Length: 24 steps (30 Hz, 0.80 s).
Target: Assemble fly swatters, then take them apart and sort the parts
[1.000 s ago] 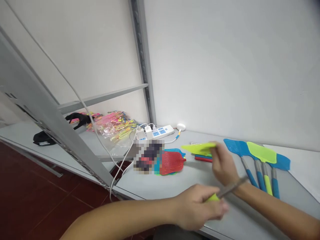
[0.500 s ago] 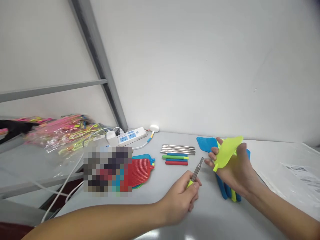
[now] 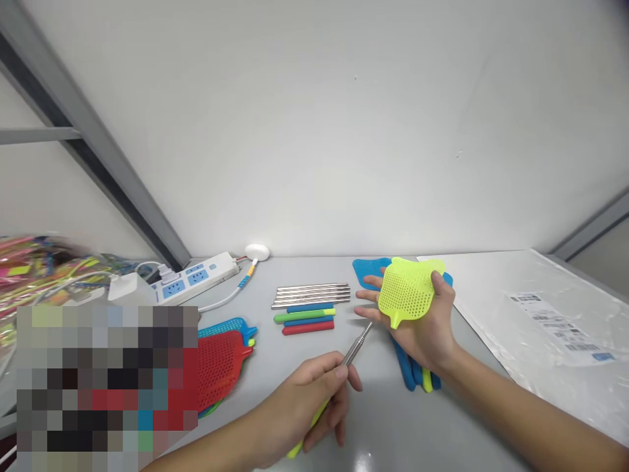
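My left hand (image 3: 319, 396) is closed around a telescopic rod (image 3: 358, 347) with a yellow-green handle (image 3: 296, 451); its metal tip points up and right. With the thumb at its edge, my right hand (image 3: 435, 331) holds a perforated yellow-green fly swatter head (image 3: 409, 288), while several fingers stretch out behind it. The head's short neck points down, a little above the rod tip and apart from it. Behind the right hand, blue fly swatters (image 3: 369, 270) lie on the table, with blue and yellow-green handles (image 3: 405, 367) showing below, partly hidden.
Metal rods (image 3: 312, 295) and coloured handles (image 3: 308, 316) lie mid-table. Red (image 3: 221, 367) and blue swatter heads (image 3: 223, 325) are stacked at left, beside a pixelated area. A power strip (image 3: 206, 278) with cables stands behind them. A clear plastic bag (image 3: 491, 314) covers the right side.
The view has turned to the right. The swatter head has tilted to face me, its neck now pointing down. My right fingers have spread, and more of the left hand's handle shows.
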Each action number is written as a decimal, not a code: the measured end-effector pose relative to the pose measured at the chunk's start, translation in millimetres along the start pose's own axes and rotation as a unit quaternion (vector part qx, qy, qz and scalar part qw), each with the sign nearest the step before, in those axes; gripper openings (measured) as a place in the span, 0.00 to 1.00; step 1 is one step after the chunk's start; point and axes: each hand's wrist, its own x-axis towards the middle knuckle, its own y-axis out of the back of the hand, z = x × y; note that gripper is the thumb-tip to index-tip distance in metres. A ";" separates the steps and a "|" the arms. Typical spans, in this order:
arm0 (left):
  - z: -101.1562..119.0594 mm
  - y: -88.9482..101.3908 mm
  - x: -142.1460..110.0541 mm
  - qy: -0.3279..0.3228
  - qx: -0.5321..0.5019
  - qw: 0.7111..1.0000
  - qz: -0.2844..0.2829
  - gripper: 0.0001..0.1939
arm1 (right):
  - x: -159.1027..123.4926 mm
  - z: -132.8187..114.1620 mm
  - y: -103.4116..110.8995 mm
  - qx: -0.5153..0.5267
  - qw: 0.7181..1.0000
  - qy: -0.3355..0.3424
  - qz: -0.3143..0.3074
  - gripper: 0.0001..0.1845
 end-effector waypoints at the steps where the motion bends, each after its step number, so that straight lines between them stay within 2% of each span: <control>1: 2.1 0.2 -1.0 0.006 0.004 1.000 -0.009 0.15 | -0.5 1.2 -0.2 -0.003 1.000 0.009 -0.003 0.33; 7: 9.9 -0.3 -5.9 0.067 0.048 0.995 -0.054 0.18 | -4.5 8.7 -3.9 -0.004 0.999 0.025 0.022 0.34; 12: 9.4 1.2 -3.9 0.080 0.027 0.993 -0.080 0.18 | -10.1 13.0 -10.7 -0.007 0.999 0.010 0.049 0.36; 20: 11.3 -0.9 -3.2 0.097 0.019 0.990 -0.097 0.15 | -11.8 16.0 -11.3 -0.070 0.997 -0.004 0.023 0.33; 24: 11.2 -1.0 -3.9 0.104 0.015 0.990 -0.091 0.15 | -12.4 14.7 -6.4 -0.110 0.994 0.004 0.019 0.26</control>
